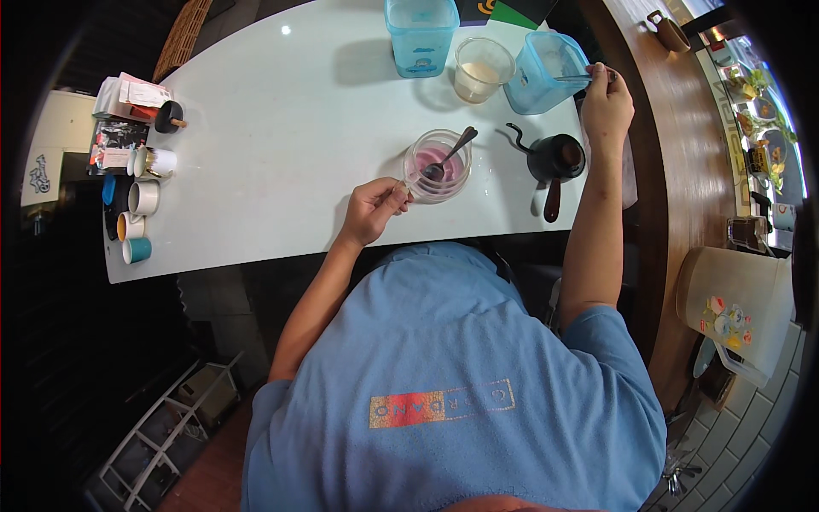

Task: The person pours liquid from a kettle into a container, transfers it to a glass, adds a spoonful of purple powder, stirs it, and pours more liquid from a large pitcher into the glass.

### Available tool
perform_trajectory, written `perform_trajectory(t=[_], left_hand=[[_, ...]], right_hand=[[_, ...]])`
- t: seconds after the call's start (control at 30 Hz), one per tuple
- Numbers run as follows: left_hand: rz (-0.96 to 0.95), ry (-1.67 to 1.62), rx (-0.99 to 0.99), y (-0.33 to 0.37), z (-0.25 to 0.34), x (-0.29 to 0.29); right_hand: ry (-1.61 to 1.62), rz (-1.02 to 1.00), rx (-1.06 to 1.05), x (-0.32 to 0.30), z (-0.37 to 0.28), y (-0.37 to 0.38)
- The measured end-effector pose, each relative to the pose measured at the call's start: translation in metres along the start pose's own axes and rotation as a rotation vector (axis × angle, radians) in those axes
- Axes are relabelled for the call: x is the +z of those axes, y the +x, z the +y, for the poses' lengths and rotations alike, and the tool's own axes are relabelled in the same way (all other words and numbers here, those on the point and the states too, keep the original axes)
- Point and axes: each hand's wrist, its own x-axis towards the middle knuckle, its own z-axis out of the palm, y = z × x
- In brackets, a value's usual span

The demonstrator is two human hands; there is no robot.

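My left hand (374, 212) is closed on the handle of a clear glass cup (463, 181) at the middle of the table's near side. Pinkish-purple stuff (428, 157) lies inside it, and a metal spoon (459, 142) leans in the cup with its handle over the far right rim. At the far right, my right hand (607, 107) pinches the end of a thin metal spoon (572, 78). The other end of this spoon reaches into a light blue plastic container (533, 90) with pale contents; its tip is hard to make out.
A clear cup of cream-coloured stuff (478, 78) and another blue container (420, 43) stand at the back. A black gooseneck kettle (554, 158) is below my right hand. Mugs (143, 198) line the left edge of the white table (256, 171). A wooden counter (682, 171) runs along the right.
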Motion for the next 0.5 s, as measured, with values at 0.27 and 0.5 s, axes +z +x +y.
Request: perform_trajectory(t=[0.27,0.5], left_hand=[[0.006,0.005,-0.009,0.000,0.002,0.002],[0.009,0.002,-0.008,-0.001,0.000,0.001]], right_hand=[[0.332,0.118,0.057,-0.024,0.026,0.017],[0.642,0.250,0.148,-0.060,-0.010,0.004]])
